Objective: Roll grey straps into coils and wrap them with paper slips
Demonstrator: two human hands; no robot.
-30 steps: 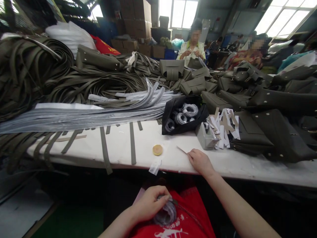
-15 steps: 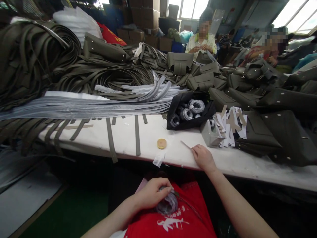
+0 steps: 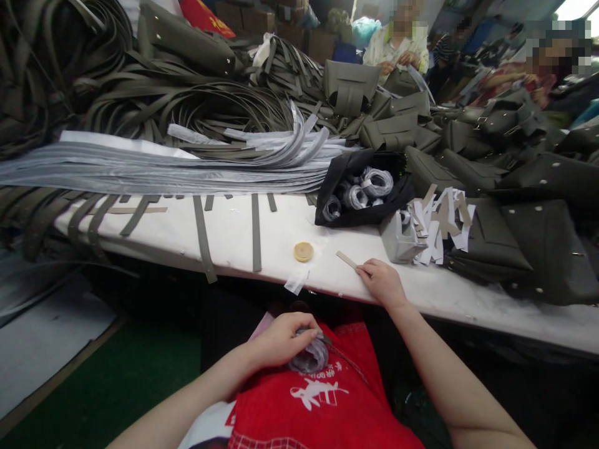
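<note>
My left hand (image 3: 291,337) is closed around a rolled grey strip (image 3: 311,357) wrapped in clear film, held low against my red apron (image 3: 322,415). At the front of the white table, my right hand (image 3: 380,282) pinches one end of a short, flat beige strip (image 3: 346,259), which points away to the left. A round yellow tape roll (image 3: 303,251) lies just left of that strip. Near the table edge below it sits a small white label (image 3: 296,282).
A black bag (image 3: 334,178) of rolled strips stands ahead, beside a grey box (image 3: 401,240) with paper and card strips (image 3: 442,221). Long grey-white straps (image 3: 187,168) cover the left; dark olive bags (image 3: 496,243) are piled right. A co-worker (image 3: 397,47) sits across the table.
The view has tipped down, so the table things sit higher in the picture. In my right hand the beige strip has turned to show its flat face. My left hand keeps its roll.
</note>
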